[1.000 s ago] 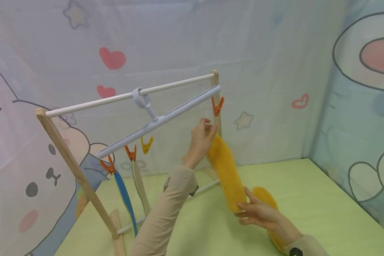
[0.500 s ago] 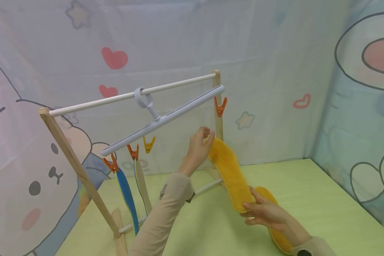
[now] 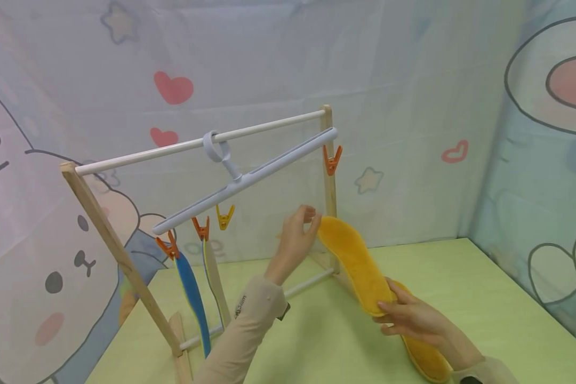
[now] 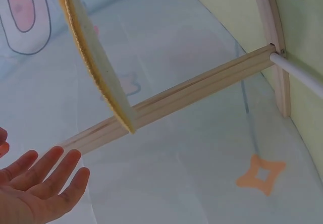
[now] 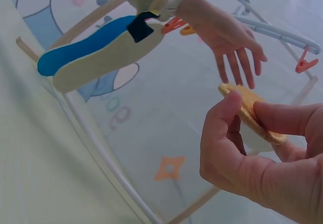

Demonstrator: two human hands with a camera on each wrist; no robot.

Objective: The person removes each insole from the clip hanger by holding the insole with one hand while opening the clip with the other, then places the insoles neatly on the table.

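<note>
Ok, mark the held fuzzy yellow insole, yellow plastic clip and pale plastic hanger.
Held fuzzy yellow insole (image 3: 357, 261), head view: middle of fuzzy face.
Yellow plastic clip (image 3: 224, 223), head view: lower body.
Pale plastic hanger (image 3: 245, 182), head view: bar's middle.

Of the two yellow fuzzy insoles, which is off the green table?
The yellow fuzzy insole pinched at its lower end by the right hand, held aloft; the other yellow insole lies on the green table, partly hidden behind that hand.

Your left sleeve (image 3: 249, 322), low centre in the head view, bears dark lettering (image 3: 240, 306) too blurred to read; the letter-like marks (image 3: 191, 249) on the backdrop (image 3: 393, 101), at left, are illegible.
</note>
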